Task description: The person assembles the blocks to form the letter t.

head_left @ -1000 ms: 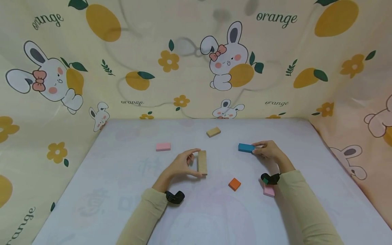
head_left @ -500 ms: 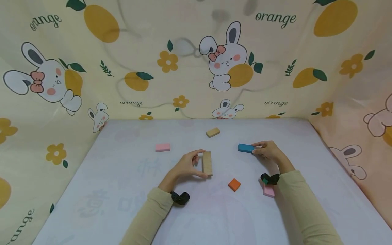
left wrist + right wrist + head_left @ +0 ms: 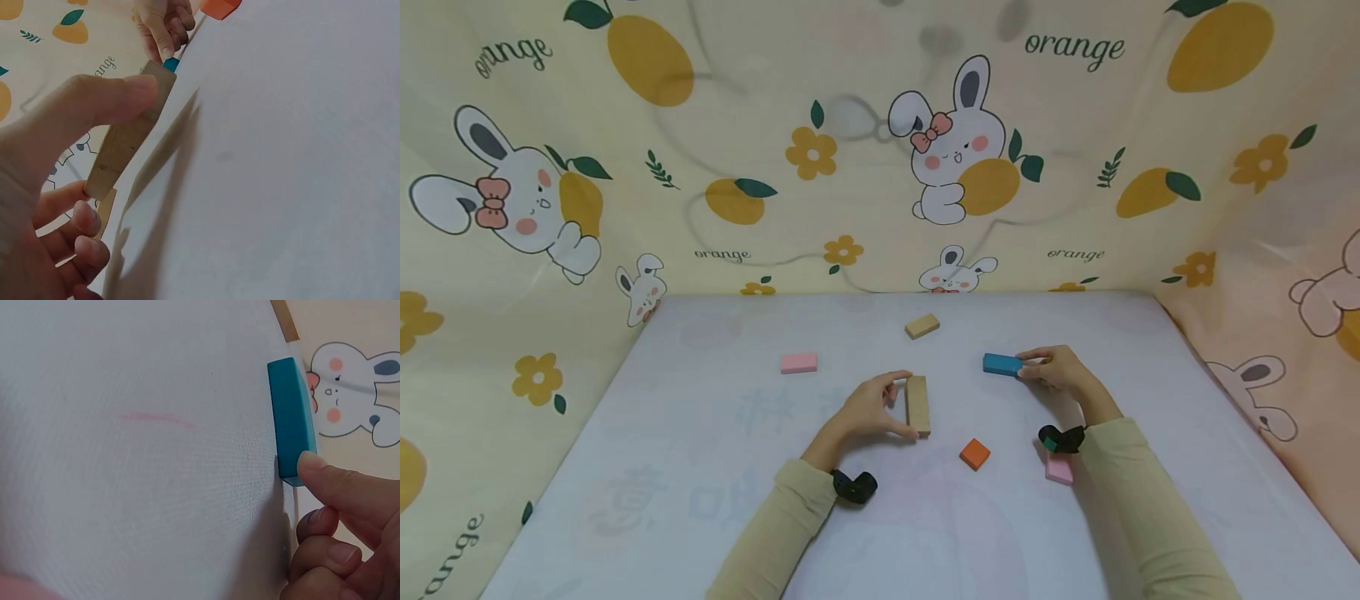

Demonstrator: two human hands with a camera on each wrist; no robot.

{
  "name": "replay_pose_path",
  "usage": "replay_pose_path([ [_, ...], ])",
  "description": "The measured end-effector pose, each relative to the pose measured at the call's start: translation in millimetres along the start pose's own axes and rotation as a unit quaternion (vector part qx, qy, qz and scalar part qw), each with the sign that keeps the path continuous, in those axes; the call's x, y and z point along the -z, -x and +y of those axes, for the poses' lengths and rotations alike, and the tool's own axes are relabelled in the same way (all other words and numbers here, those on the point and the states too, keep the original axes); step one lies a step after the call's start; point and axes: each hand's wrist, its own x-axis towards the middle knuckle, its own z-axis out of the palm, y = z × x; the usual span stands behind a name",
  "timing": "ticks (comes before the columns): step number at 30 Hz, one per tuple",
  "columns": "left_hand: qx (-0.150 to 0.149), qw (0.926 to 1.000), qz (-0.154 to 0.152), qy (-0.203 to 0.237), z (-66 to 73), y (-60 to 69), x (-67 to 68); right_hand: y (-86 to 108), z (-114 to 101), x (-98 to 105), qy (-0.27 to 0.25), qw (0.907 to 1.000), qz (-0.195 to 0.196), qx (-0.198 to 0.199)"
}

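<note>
Left fingers (image 3: 94, 100) pinch 1 wooden block (image 3: 128, 140) | right fingers (image 3: 356, 495) pinch 1 blue block (image 3: 289, 419) | 2 pink blocks (image 3: 799, 363), 1 orange (image 3: 974, 454), 1 more wooden (image 3: 922, 326)

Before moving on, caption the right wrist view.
Right grip pinching a blue rectangular block by one end, bunny-print backdrop behind.

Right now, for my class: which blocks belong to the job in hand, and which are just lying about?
In hand:
near wooden block, held by the left fingers
blue block, held by the right fingers

Lying about, apparently:
far wooden block
orange block
left pink block
right pink block
</note>
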Motion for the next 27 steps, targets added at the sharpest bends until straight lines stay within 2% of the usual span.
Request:
replay_pose_path([
  [16, 0.039, 0.9985, -0.016, -0.034, 1.7, -3.6, -0.8, -5.1, -0.4, 1.6, 0.007, 0.9998, 0.0, -0.019],
  [27, 0.063, 0.9958, -0.055, -0.039, 4.2, -4.1, 1.9, -2.1, 0.5, 2.1, 0.019, 0.9998, 0.003, 0.007],
])
